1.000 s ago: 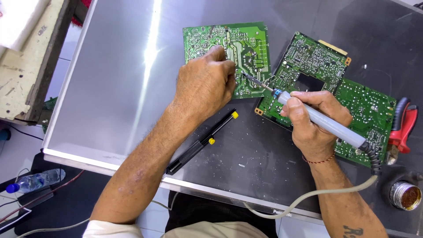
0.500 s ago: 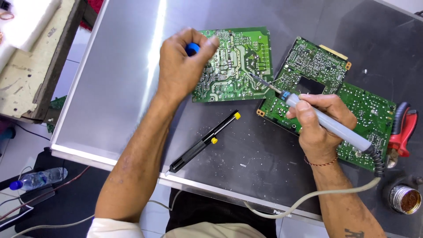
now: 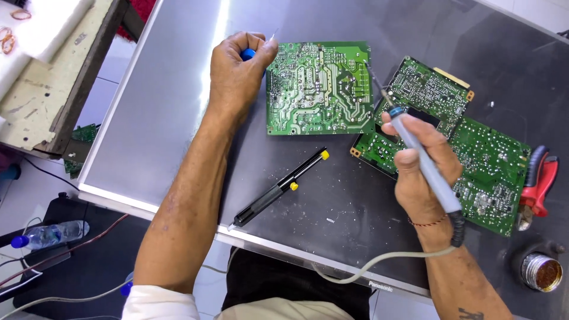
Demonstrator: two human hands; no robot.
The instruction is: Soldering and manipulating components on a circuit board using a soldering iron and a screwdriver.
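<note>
Our left hand [image 3: 237, 74] has its grip closed around a small blue-handled tool [image 3: 248, 54], just beside the left edge of the green circuit board [image 3: 317, 89] lying on the grey tabletop [image 3: 166, 118]. Our right hand [image 3: 422, 172] has its grip closed around the soldering iron [image 3: 424, 163], whose tip is over the board's right edge. A black desoldering pump [image 3: 278, 189] lies between our arms

Green board [image 3: 320, 89] flat on table, solder side up. Grey iron [image 3: 424, 163] slanted, tip at board's right edge. Blue-capped item [image 3: 248, 54] left of board, mostly hidden.
</note>
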